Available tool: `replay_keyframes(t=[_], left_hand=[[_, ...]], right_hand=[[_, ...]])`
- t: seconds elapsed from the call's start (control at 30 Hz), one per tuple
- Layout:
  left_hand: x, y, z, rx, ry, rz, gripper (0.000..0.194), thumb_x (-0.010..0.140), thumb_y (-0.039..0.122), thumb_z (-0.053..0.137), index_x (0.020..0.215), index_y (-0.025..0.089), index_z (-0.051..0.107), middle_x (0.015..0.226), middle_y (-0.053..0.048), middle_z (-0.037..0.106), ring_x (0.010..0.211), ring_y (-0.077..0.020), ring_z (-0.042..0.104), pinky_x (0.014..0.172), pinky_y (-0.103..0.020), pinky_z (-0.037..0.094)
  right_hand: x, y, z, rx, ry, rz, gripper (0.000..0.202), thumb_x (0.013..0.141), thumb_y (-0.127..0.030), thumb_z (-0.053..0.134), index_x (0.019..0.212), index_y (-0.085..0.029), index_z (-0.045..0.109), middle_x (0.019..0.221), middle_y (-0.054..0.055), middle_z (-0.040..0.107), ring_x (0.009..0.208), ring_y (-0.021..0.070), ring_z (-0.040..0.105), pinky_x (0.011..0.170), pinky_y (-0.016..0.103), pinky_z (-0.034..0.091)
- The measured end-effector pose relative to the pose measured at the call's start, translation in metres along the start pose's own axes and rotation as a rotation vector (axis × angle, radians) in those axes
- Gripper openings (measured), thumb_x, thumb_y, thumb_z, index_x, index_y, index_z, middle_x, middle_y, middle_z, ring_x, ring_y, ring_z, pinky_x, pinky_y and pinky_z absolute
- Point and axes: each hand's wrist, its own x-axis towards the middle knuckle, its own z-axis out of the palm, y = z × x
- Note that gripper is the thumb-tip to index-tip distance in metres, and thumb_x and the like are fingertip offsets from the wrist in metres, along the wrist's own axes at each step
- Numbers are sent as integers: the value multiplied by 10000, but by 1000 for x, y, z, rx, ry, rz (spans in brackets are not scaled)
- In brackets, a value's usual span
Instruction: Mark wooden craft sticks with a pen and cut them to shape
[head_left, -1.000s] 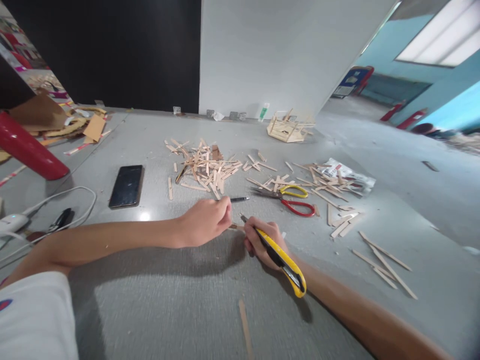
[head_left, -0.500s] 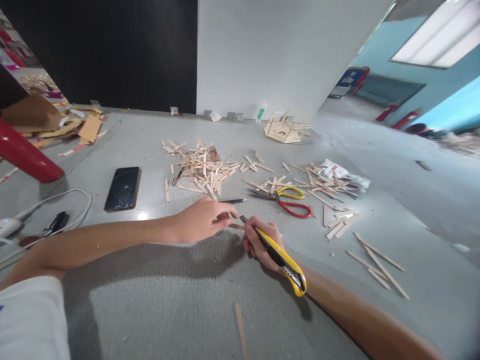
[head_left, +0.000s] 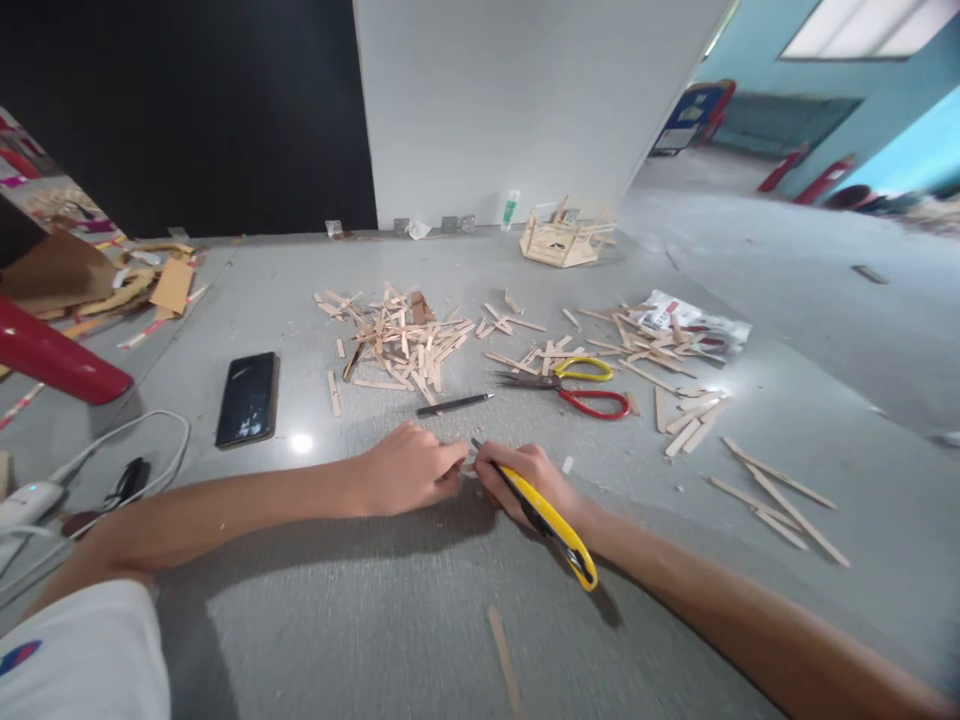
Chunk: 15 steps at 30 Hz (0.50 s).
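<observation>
My right hand is closed round a yellow and black utility knife, its blade end pointing up and left toward my other hand. Opposite it, my left hand has its fingers curled together, pinching a small wooden stick that is mostly hidden between the two hands. The knife tip is right by this stick; whether they touch I cannot tell. A black pen lies just beyond my left hand. Scissors with one yellow and one red handle rest past my right hand.
Piles of wooden sticks spread across the grey table. A stick model and a glue tube stand by the panel. On the left are a phone, a white cable and a red tube.
My left fingers, looser before, have closed down by the stick. My right hand still grips the utility knife, its blade end near those fingers. The view has shifted slightly.
</observation>
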Motion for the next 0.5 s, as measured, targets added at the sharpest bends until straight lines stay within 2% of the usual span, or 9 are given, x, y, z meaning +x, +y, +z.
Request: replay_keyframes(t=[0.23,0.4,0.5], left_hand=[[-1,0,10,77,26,-57,94,962,186,505,953,175,597,632,-3,668,522,-172,632,535,-268,344],[1,-1,-4,93,74,-162,181,1021,183,394,1058,155,569,563,34,557,448,-157,520,513,-265,322],[7,-16,-13,78,85,-201,263,1073,195,315,1057,153,574,571,33,535,447,-141,483,517,-256,339]], right_hand=[[1,-2,-2,7,-11,24,352,1068,-408,485,759,-245,523,514,-37,579,408,105,489,488,244,391],[-3,-2,-2,-18,5,42,355,1069,-420,486,759,-251,525,517,-22,591,405,125,514,484,269,419],[-4,0,-1,-29,17,26,300,1057,-346,485,778,-243,528,526,-37,597,415,108,508,485,242,414]])
